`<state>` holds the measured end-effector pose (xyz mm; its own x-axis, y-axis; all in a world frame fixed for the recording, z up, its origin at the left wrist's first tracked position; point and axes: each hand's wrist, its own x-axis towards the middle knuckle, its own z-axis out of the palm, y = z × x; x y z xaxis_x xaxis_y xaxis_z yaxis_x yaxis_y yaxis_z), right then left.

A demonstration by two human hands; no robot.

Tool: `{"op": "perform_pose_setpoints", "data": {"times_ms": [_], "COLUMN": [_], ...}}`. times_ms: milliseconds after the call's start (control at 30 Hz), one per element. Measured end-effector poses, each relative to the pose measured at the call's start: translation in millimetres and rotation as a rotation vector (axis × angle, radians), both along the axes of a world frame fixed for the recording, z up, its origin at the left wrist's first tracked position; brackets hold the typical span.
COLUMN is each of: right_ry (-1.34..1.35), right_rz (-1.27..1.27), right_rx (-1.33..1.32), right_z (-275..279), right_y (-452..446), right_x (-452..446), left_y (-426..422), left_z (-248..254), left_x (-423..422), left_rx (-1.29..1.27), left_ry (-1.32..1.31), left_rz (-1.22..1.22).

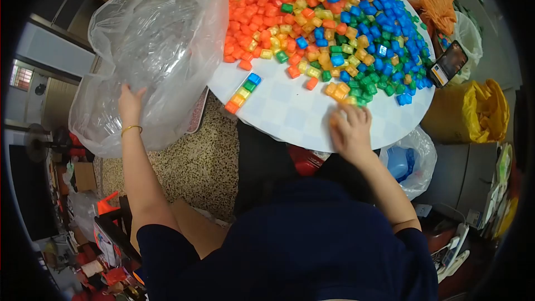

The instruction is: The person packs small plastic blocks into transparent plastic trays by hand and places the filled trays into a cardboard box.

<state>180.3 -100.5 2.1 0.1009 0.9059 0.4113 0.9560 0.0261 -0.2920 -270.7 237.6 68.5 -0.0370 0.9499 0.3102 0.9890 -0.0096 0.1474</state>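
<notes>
Translucent plastic cubes in red, orange, yellow, green and blue (262, 17) lie heaped on a round white table (284, 111). A short row of joined cubes (243, 93), blue at one end and red-orange at the other, lies near the table's left edge. My right hand (352, 131) is at the near edge with curled fingers, slightly blurred, around an orange cube (335, 121) that partly shows. At the left, my left hand (131, 105) reaches over the large clear plastic bag (161, 39), thumb and finger apart, nothing visible in it.
A phone (449, 64) leans at the table's right side. Beyond it stands a yellow bag (479, 111). Below the table edge hangs a clear bag with blue things inside (409, 161). A fan (38, 142) and cluttered boxes (84, 176) are at the far left.
</notes>
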Motion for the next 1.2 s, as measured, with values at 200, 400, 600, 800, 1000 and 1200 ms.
{"op": "perform_pose_setpoints", "data": {"times_ms": [200,400,600,800,1000,1200], "right_ry": [-0.033,0.026,0.205,0.037,0.195,-0.005], "right_rz": [-0.062,-0.07,0.346,0.368,-0.058,-0.196], "right_rx": [0.061,0.15,0.204,-0.042,0.156,0.025], "right_z": [-5.6,-3.5,54.2,12.0,21.8,-2.8], "right_y": [13.2,9.1,16.9,14.6,56.2,77.9], "right_x": [24.5,27.1,-30.9,-13.1,11.2,12.8], "left_y": [-14.7,-29.7,-191.0,-221.1,-192.1,-166.0], "left_z": [44.7,65.1,13.5,-51.2,-33.3,-64.9], "left_x": [1.5,-10.9,196.2,254.2,290.3,335.1], "left_rx": [-0.065,0.725,-0.402,-0.011,-0.092,-0.173], "left_ry": [0.152,0.086,-0.859,-0.545,-0.61,-0.356], "left_rz": [0.093,-0.114,-0.769,-0.996,-1.064,-1.047]}}
